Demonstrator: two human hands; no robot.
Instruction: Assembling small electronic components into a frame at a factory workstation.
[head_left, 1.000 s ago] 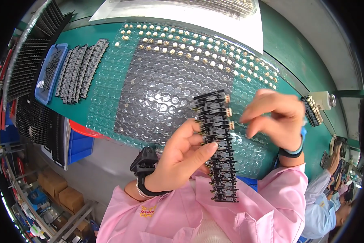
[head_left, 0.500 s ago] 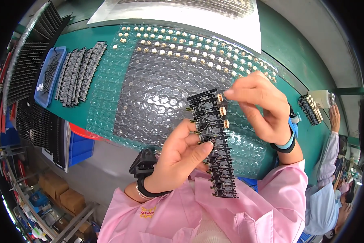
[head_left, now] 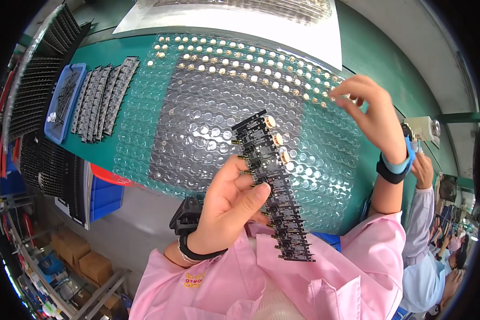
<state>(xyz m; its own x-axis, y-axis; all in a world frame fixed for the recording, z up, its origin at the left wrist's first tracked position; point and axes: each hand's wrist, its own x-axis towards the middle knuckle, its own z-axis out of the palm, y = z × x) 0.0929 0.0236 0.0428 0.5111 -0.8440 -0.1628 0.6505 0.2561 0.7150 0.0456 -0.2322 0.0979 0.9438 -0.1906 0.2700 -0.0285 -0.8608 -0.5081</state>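
Now the left hand (head_left: 222, 208) is pinching a black strip (head_left: 277, 186).
Right hand (head_left: 373, 109) is hovering near white parts (head_left: 306, 96); whether it is pinching one, I cannot tell.

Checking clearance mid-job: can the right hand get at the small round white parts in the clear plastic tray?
Probably yes: the right hand is close to the white parts, with nothing visible in between.

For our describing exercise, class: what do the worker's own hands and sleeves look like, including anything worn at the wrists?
Both the left hand and right hand are ungloved. The sleeves are loose and pink. The left wrist has a black band with a chunky black device beside it; the right has a blue band next to a black one.
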